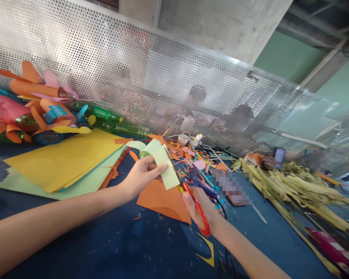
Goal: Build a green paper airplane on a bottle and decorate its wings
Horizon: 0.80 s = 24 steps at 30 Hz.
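Note:
Between the thumb and fingers of my left hand [142, 174] is a pale green paper strip [169, 176], held up in the middle of the view. My right hand [202, 205] grips red-handled scissors [198, 207], whose blades lie along the strip's right edge. How far the blades are parted cannot be made out. Under both hands an orange paper sheet [163, 201] lies on the blue table. Just behind the strip is a bottle wrapped in pale green paper [151, 147]. A yellow paper offcut [211, 252] rests below my right hand.
Yellow sheets [66, 155] top a paper stack at left, near bottles with paper petals [46, 104]. Green bottles [125, 128] lie by the perforated metal screen [163, 73]. Colored scraps [189, 155], a blue glue gun [202, 182], a phone [232, 188] and dried husks [296, 190] extend rightward.

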Each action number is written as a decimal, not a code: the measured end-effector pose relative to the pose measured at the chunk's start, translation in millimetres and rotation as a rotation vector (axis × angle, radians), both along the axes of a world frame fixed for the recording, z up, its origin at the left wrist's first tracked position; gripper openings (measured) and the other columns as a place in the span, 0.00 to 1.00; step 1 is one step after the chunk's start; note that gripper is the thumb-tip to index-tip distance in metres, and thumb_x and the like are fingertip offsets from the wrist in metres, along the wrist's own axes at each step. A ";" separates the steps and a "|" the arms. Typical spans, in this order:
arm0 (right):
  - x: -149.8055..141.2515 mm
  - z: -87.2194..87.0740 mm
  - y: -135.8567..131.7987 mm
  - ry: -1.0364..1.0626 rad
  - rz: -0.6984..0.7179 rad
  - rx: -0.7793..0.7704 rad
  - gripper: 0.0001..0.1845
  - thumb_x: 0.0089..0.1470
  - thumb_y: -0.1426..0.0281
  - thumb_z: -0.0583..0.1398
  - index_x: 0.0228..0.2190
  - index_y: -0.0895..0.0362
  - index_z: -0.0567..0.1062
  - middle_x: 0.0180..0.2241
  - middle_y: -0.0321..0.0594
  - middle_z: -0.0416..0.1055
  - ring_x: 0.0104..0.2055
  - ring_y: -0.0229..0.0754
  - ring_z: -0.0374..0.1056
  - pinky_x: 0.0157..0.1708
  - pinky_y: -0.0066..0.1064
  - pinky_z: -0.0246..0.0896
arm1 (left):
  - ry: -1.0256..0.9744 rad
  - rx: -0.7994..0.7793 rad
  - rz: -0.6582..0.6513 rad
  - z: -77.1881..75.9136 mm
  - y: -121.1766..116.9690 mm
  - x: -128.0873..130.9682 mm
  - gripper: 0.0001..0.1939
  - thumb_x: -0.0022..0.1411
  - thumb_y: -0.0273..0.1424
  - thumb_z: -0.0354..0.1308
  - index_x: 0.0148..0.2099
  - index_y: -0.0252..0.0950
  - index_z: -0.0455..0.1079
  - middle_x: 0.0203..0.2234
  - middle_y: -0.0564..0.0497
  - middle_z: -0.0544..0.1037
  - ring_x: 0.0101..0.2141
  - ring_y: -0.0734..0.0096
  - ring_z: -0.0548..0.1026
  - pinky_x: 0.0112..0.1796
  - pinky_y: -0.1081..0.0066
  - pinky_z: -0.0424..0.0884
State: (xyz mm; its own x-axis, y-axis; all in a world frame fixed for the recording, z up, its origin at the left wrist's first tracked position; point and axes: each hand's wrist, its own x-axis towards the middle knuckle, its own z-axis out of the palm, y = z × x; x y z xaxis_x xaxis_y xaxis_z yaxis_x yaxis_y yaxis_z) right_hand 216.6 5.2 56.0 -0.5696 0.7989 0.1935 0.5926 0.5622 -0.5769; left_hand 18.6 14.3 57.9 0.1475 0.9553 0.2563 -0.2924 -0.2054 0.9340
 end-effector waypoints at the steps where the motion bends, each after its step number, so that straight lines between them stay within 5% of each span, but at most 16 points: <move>1: -0.2 -0.2 0.4 0.000 -0.006 0.011 0.29 0.56 0.45 0.39 0.18 0.55 0.52 0.16 0.31 0.48 0.18 0.33 0.44 0.19 0.28 0.36 | -0.001 -0.001 -0.002 -0.2 0.4 -0.3 0.13 0.58 0.32 0.59 0.44 0.30 0.70 0.34 0.44 0.80 0.32 0.67 0.78 0.34 0.70 0.74; 14: 1.1 -8.3 5.0 0.033 -0.036 0.050 0.30 0.55 0.43 0.41 0.17 0.54 0.50 0.16 0.30 0.45 0.18 0.33 0.42 0.18 0.28 0.36 | -0.057 -0.019 0.035 1.1 5.5 -3.6 0.15 0.58 0.41 0.57 0.37 0.32 0.73 0.33 0.47 0.80 0.32 0.66 0.77 0.35 0.68 0.73; 24: -0.5 -6.4 -2.5 0.103 0.094 -0.069 0.31 0.58 0.46 0.41 0.22 0.57 0.66 0.20 0.38 0.64 0.24 0.39 0.62 0.25 0.28 0.58 | -0.007 -0.031 0.024 -4.5 6.5 -2.5 0.14 0.58 0.38 0.58 0.29 0.31 0.72 0.25 0.49 0.79 0.27 0.71 0.76 0.31 0.72 0.73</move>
